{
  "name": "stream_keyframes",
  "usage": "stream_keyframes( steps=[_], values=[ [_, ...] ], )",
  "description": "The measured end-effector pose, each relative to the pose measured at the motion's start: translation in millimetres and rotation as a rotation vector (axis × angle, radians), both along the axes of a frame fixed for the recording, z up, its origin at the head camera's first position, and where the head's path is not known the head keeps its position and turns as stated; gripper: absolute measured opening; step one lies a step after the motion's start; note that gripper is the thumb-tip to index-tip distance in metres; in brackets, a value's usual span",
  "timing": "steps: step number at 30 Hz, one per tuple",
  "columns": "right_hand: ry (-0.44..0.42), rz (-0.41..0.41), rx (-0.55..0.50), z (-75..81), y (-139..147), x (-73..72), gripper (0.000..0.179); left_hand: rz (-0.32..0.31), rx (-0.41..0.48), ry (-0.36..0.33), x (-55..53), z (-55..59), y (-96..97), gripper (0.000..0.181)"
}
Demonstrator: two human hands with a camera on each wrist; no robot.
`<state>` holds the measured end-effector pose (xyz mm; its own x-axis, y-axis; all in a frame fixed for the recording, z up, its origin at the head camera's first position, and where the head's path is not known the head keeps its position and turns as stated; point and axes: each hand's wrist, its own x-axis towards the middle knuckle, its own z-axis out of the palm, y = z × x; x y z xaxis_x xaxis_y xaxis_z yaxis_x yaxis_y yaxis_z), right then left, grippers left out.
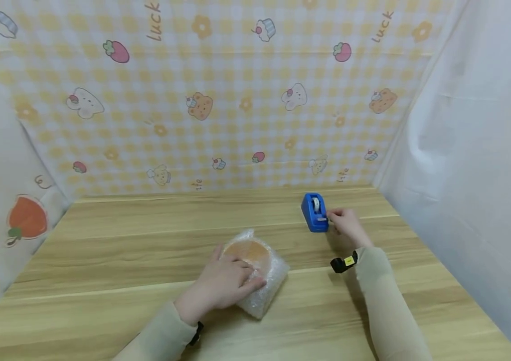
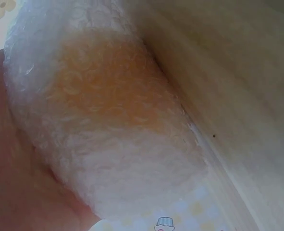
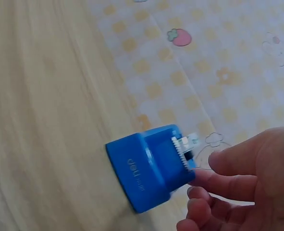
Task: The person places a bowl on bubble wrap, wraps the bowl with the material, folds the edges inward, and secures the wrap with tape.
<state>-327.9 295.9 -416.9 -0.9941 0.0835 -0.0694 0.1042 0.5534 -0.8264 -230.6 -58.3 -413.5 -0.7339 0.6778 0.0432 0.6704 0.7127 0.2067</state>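
A package in clear bubble wrap (image 1: 273,273) lies on the table, with a round orange patch showing through the wrap. My left hand (image 1: 225,283) rests on its top and left side, the thumb stretched across its near part. In the left wrist view the bubble-wrapped package (image 2: 117,96) fills the middle, the hand along its edge. Farther right stands a blue tape dispenser (image 1: 313,223) with a roll of tape in it. My right hand (image 3: 242,183) is at its toothed cutter (image 3: 180,154), index fingertip right at the dispenser's edge. A gap shows between thumb and index finger.
The wood-grain table (image 1: 124,240) runs back to a yellow checked cloth (image 1: 237,125) with printed cartoons. White cloth (image 1: 476,150) hangs along the right side, another printed cloth on the left. A black wrist camera (image 1: 343,263) sits on the right wrist.
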Motion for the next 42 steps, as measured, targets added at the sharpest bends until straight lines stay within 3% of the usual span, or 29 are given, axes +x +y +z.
stream_keyframes(
  steps=[4, 12, 15, 21, 29, 34, 42],
  values=[
    [-0.014, -0.018, -0.024, -3.8, -4, -2.0, 0.035, -0.004, 0.006, 0.003, 0.6, 0.9, -0.4, 0.065],
    [-0.017, -0.020, 0.032, -5.0, -9, -3.1, 0.038, -0.004, -0.001, 0.016, 1.6, 2.2, -1.2, 0.063],
    [-0.032, -0.018, -0.025, -5.7, -10, -3.9, 0.040, -0.004, -0.007, 0.023, 1.8, 2.1, -1.7, 0.063],
    [-0.129, -0.037, -0.259, -7.1, -11, -4.5, 0.047, -0.002, -0.009, 0.029, 0.3, -0.6, -2.5, 0.064],
    [-0.166, -0.017, -0.428, -7.6, -14, -2.3, 0.052, -0.006, -0.006, 0.017, -0.8, -1.1, -1.3, 0.063],
    [-0.169, -0.022, -0.457, -11.3, -16, -4.2, 0.050, -0.004, -0.017, 0.007, -1.0, -0.2, -0.2, 0.064],
    [-0.174, -0.096, -0.451, -13.5, -17, -5.1, 0.046, -0.002, -0.023, -0.017, -0.1, 1.3, -1.1, 0.064]
  ],
)
